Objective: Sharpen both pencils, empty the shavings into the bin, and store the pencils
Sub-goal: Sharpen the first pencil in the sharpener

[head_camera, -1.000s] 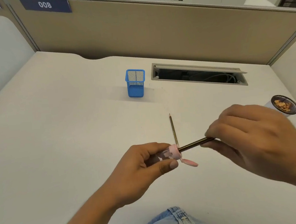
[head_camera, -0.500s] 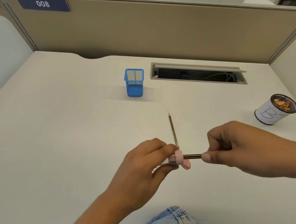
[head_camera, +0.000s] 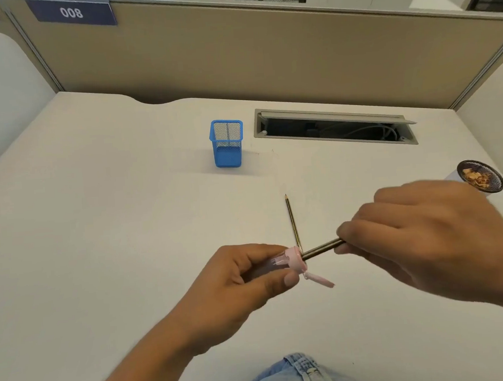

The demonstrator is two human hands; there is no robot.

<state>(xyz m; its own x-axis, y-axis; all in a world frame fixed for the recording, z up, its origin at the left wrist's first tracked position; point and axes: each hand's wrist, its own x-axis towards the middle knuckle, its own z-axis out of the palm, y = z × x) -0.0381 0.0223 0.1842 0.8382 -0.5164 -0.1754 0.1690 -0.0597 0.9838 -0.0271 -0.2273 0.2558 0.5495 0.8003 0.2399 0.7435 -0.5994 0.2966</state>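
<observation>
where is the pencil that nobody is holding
In the head view the loose pencil lies on the desk near centre, just beyond the pink sharpener, tip pointing away.

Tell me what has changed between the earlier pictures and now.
The right hand rolled over, twisting the pencil in the pink sharpener; the pencil now slants up to the right, and the hand hides part of the bin. The left hand still grips the sharpener. The second pencil and blue holder stayed put.
</observation>
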